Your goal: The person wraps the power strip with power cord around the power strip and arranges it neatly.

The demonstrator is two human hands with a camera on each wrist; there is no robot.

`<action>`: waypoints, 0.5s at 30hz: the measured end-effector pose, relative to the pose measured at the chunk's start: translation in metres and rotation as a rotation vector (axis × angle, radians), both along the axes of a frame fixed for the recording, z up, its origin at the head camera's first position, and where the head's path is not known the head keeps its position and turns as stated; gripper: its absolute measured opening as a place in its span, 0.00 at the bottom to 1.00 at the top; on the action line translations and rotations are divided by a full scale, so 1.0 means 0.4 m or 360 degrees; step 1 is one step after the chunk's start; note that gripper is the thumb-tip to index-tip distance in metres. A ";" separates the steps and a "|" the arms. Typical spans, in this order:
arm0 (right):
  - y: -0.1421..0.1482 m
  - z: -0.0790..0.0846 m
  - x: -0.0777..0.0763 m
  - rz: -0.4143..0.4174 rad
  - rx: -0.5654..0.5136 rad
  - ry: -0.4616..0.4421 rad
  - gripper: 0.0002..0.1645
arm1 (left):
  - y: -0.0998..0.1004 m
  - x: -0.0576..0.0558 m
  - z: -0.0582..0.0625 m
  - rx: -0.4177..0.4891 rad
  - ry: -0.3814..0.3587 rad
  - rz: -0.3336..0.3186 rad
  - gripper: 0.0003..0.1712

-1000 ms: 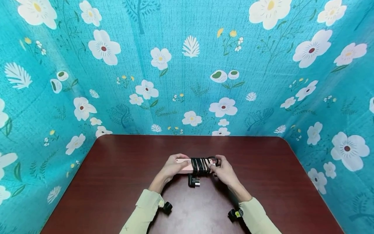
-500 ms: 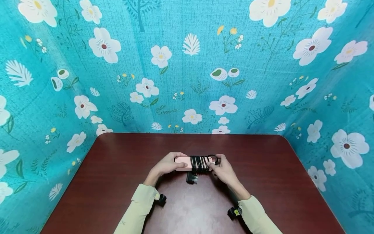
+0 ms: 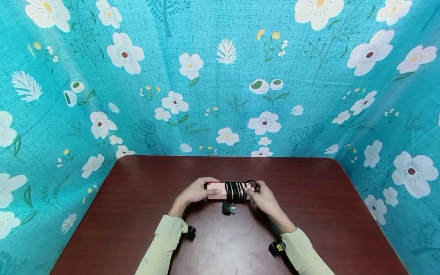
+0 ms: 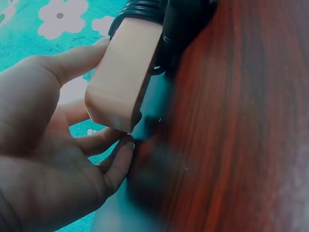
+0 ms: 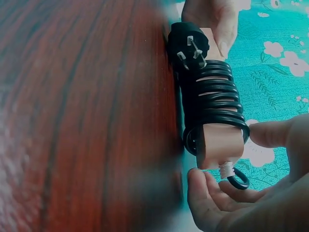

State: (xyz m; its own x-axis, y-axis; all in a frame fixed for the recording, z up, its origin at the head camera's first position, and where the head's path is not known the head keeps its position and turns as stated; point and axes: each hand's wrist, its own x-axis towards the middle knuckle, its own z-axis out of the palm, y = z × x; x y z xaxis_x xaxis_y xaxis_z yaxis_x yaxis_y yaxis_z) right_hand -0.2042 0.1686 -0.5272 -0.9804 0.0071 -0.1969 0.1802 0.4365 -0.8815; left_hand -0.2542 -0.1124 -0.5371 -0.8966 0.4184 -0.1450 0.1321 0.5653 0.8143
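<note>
A pink power strip (image 3: 216, 186) is held level just above the table, between both hands. Black cord (image 3: 235, 191) is wound in several turns around its right half. Below the turns hangs a black plug (image 3: 226, 208), its three metal pins facing out in the right wrist view. My left hand (image 3: 195, 191) grips the bare left end, thumb on one face and fingers behind and beneath. With my right hand (image 3: 266, 198) I hold the other end, thumb against the outer cord turn (image 5: 217, 121). A short cord loop (image 5: 240, 179) leaves the strip's white collar (image 5: 226, 169) beside the right fingers.
The dark red wooden table (image 3: 144, 214) has rounded far corners. Floral blue cloth (image 3: 220, 88) hangs behind it and along both sides. A small black camera sits at each wrist, the left one (image 3: 190, 232) and the right one (image 3: 275, 248).
My left hand and forearm have shifted left, the thumb sliding toward the strip's end. The strip has tipped slightly and the plug has swung a little. My right hand has barely moved.
</note>
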 end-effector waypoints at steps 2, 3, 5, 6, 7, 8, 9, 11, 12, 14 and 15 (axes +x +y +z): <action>0.003 0.000 -0.003 0.0005 0.0010 -0.0009 0.28 | 0.003 -0.003 -0.001 0.0046 -0.0042 0.0007 0.26; 0.005 0.000 -0.004 0.0005 0.0008 -0.0013 0.27 | 0.004 -0.004 0.000 0.0066 -0.0055 0.0012 0.26; 0.007 -0.001 -0.008 0.0003 -0.0003 -0.0019 0.28 | 0.007 -0.006 0.003 0.0092 -0.0064 0.0012 0.24; 0.009 -0.002 -0.010 0.0002 -0.0012 -0.0021 0.28 | 0.008 -0.006 0.004 0.0098 -0.0065 0.0008 0.24; 0.010 -0.003 -0.010 0.0005 -0.0021 -0.0023 0.29 | 0.009 -0.006 0.006 0.0092 -0.0063 0.0004 0.24; 0.011 -0.005 -0.012 0.0008 -0.0032 -0.0027 0.30 | 0.010 -0.005 0.009 0.0076 -0.0056 0.0000 0.24; 0.011 -0.006 -0.012 0.0012 -0.0036 -0.0030 0.31 | 0.010 -0.004 0.011 0.0057 -0.0055 -0.0005 0.24; 0.012 -0.008 -0.013 0.0023 -0.0039 -0.0040 0.32 | 0.011 0.000 0.014 0.0011 -0.0062 -0.0011 0.25; 0.012 -0.008 -0.014 0.0030 -0.0042 -0.0040 0.33 | 0.012 0.003 0.016 -0.0021 -0.0061 -0.0009 0.25; 0.012 -0.008 -0.014 0.0041 -0.0049 -0.0026 0.32 | 0.014 0.007 0.021 -0.0090 -0.0035 0.0002 0.26; 0.012 -0.008 -0.014 0.0037 -0.0054 -0.0021 0.31 | 0.016 0.009 0.022 -0.0127 -0.0018 0.0003 0.26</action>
State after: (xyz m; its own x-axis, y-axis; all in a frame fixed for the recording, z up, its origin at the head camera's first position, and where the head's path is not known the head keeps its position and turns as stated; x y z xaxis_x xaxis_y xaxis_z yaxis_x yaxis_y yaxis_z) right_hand -0.2097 0.1736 -0.5303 -0.9775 -0.0229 -0.2096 0.1820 0.4105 -0.8935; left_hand -0.2506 -0.1059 -0.5283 -0.8955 0.4034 -0.1881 0.1219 0.6288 0.7680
